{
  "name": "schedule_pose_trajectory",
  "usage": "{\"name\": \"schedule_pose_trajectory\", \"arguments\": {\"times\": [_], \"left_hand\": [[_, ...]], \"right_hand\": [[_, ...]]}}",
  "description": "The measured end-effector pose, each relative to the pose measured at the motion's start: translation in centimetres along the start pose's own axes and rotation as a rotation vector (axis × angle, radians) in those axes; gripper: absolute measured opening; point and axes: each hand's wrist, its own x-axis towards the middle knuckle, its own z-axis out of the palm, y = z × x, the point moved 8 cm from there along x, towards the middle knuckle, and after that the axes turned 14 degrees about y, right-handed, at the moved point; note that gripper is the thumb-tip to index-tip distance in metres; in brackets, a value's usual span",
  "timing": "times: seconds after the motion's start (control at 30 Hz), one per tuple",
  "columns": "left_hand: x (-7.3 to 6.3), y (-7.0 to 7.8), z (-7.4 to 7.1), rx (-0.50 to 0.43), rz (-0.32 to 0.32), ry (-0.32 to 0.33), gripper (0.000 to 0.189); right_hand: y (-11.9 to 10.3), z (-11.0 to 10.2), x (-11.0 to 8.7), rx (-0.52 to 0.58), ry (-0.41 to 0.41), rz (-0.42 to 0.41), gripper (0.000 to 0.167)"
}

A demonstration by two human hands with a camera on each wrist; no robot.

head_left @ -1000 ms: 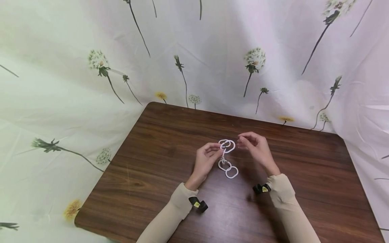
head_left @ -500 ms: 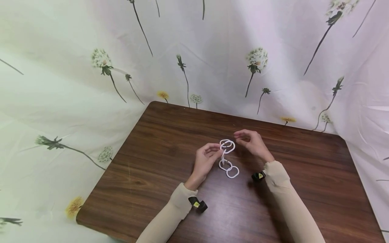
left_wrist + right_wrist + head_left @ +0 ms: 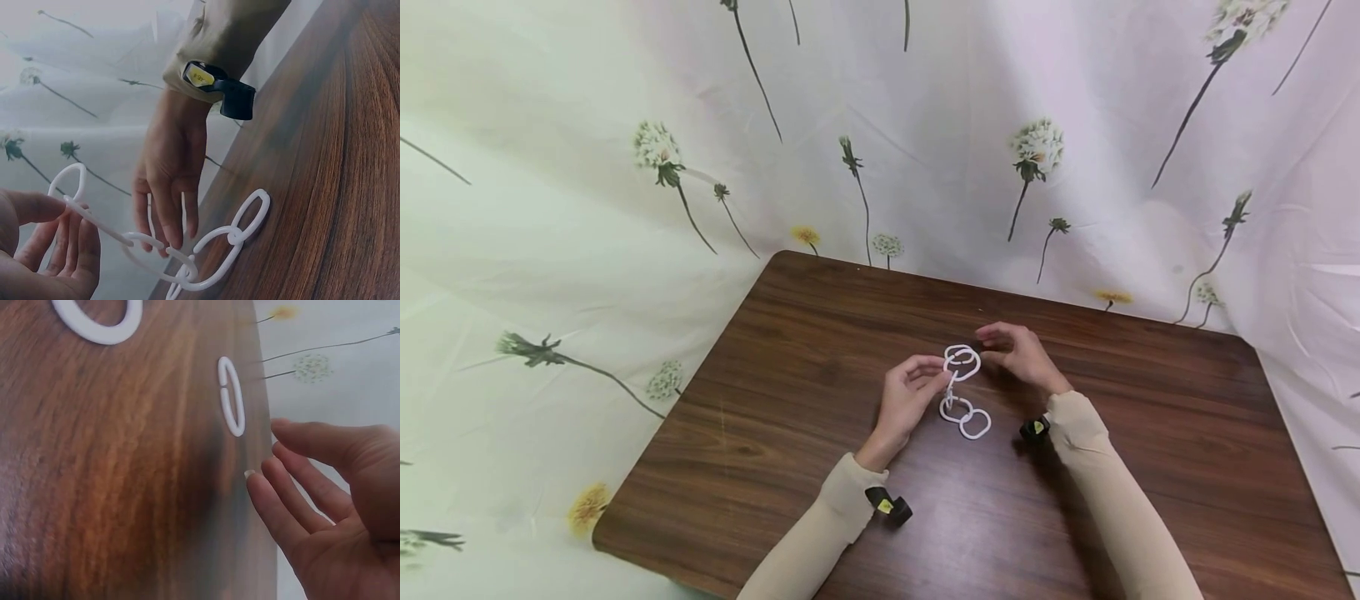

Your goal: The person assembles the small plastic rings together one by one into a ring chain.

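A chain of several white plastic links [image 3: 979, 364] lies and hangs in the middle of the dark table. My left hand [image 3: 904, 408] pinches one link between thumb and fingers, and the left wrist view shows that link [image 3: 97, 220] joined to the others. The lower end link [image 3: 988, 425] rests on the wood. Just right of the upper links is my right hand [image 3: 1021, 357], its fingers loosely bent and holding nothing. In the right wrist view a small gap shows in the side of a nearby link [image 3: 224, 372], apart from the fingertips.
The brown wood-grain table [image 3: 760, 433] has rounded corners and stands against a pale cloth [image 3: 940, 167] printed with dandelions. A black wrist camera [image 3: 898, 510] sits on the left sleeve, another black camera [image 3: 1034, 429] on the right one.
My right hand has moved left, closer to the upper links, its fingers staying loosely bent. The left hand keeps its pinch in nearly the same place. The view has shifted slightly.
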Motion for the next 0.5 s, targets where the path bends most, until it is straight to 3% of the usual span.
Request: {"name": "schedule_pose_trajectory", "arguments": {"times": [0.5], "left_hand": [[0.0, -0.5, -0.1, 0.007, -0.028, 0.008, 0.027]], "right_hand": [[1.4, 1.3, 0.0, -0.011, -0.013, -0.014, 0.039]]}}
